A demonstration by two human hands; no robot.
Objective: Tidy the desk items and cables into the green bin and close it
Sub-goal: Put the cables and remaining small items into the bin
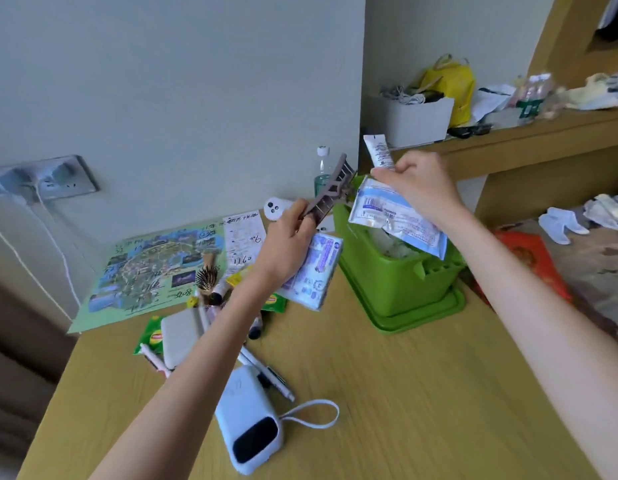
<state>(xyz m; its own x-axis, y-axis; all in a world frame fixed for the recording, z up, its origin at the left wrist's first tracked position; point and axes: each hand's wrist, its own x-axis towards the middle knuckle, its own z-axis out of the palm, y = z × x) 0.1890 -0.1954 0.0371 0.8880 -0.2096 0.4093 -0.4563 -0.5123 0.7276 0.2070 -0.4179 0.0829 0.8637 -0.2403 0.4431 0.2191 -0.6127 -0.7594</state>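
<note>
The green bin (397, 282) stands on its green lid (435, 311) at the back of the wooden desk (387, 393), stuffed with white packets. My left hand (286, 237) grips a grey hair claw clip (331, 192) and a white-purple tissue pack (314, 271), just left of the bin. Over the bin's opening my right hand (418, 185) holds a white tube (378, 150) together with a blue-white packet (394, 216).
Left on the desk lie a map sheet (151, 271), a hairbrush (207, 277), green tea sachets (151, 336), a grey flat case (181, 336), pens (276, 379) and a white power bank (247, 414) with a loop strap. A wall socket (54, 178) has cables plugged in. A cluttered shelf (508, 133) runs behind.
</note>
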